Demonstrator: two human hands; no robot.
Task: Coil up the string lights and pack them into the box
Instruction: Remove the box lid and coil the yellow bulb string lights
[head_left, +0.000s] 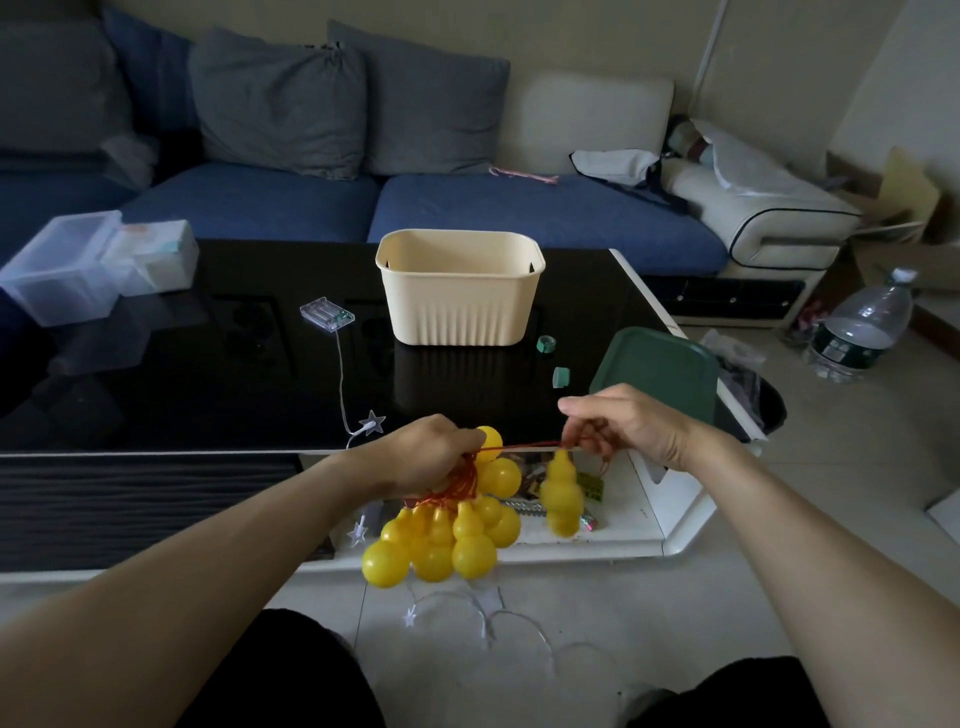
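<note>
From the head camera, a glossy black table (218, 374) with a white edge fills the middle of the room, a blue sofa (291, 202) with grey cushions behind it and pale floor tiles below. A cream box (460, 291) stands open on the table's far side, with a green lid (660, 371) lying to its right at the table's corner. A clear battery case (326, 313) lies left of the box, its white wire running down to a star light (372, 422) at the near edge; more stars trail on the floor. A water bottle (862, 327) stands on the tiles at right; its label is too small to read.

The left hand (421, 454) grips a bunch of yellow gourd lights (447, 535) by their gathered red cord (524, 445), in front of the table's near edge. The right hand (623, 423) pinches the same cord, drawn taut between the hands, with one gourd (561, 493) hanging just below it.
</note>
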